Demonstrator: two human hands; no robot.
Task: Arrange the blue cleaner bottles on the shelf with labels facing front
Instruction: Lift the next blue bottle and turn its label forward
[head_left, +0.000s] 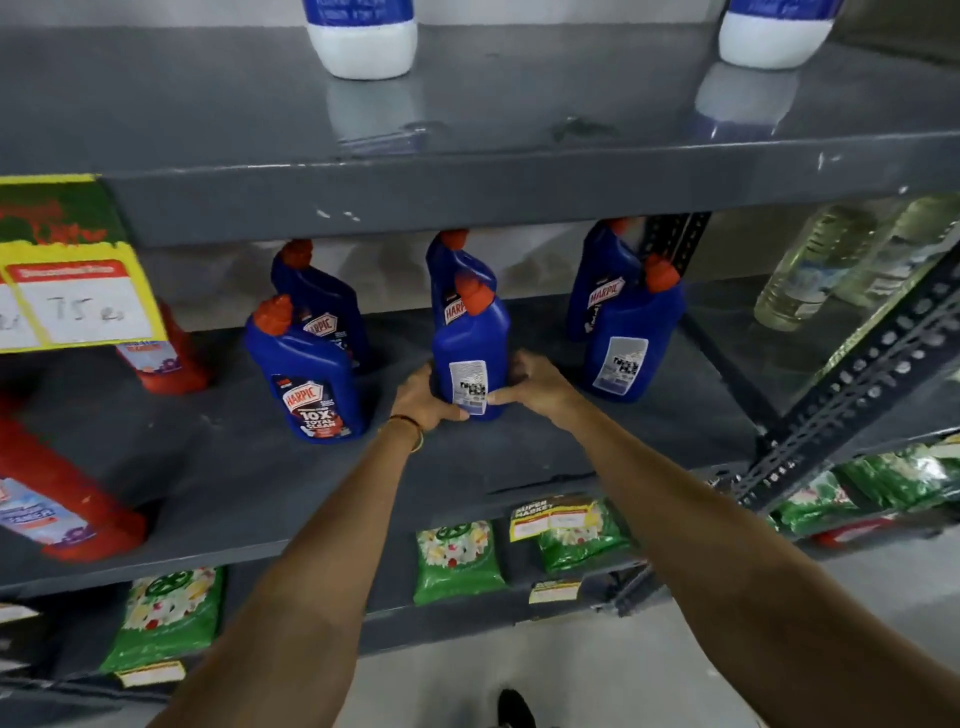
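Several blue cleaner bottles with red caps stand on the grey middle shelf (218, 467) in three pairs. Both hands grip the base of the front middle bottle (470, 343), which shows its white back label. My left hand (423, 397) holds its left side and my right hand (535, 382) its right side. The front left bottle (306, 374) shows its brand label. White back label forward, the front right bottle (631, 338) stands apart from my hands. Three rear bottles (324, 306), (452, 270), (597, 286) stand behind, brand labels forward.
Red bottles (62, 504) lie and stand at the shelf's left, behind a yellow price tag (78, 301). White-and-blue bottles (363, 36) sit on the upper shelf. Green packets (457, 561) fill the lower shelf. A perforated metal post (852, 384) and clear bottles (815, 270) stand at the right.
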